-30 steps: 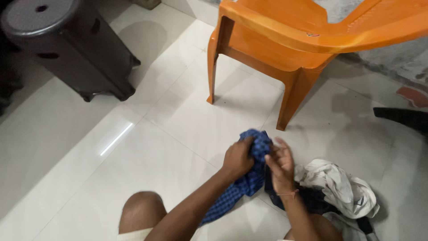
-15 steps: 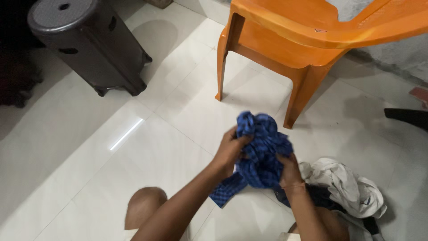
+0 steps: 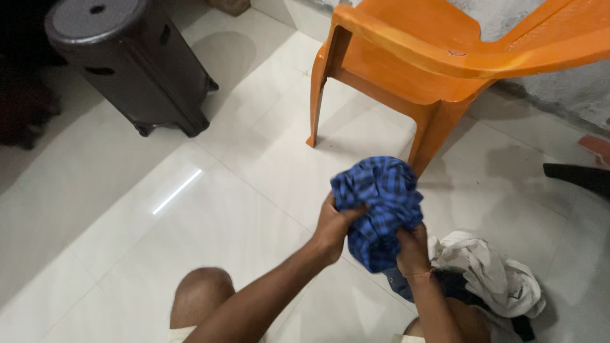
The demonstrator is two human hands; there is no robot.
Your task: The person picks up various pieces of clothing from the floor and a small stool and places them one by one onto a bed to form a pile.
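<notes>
A blue checked cloth is bunched up in the air between both my hands, in front of my knees. My left hand grips its left side from below. My right hand grips its lower right part, a thin band around the wrist. The cloth's lower end is gathered up off the white tiled floor. My bare left knee shows at the bottom.
A pile of white and dark clothes lies on the floor at my right. An orange plastic chair stands just beyond the cloth. A dark round stool stands at the far left. A black object pokes in at the right edge.
Both hands have lifted the blue cloth off the floor and bunched it tighter; its trailing end, on the floor a second ago, is now gathered up.
</notes>
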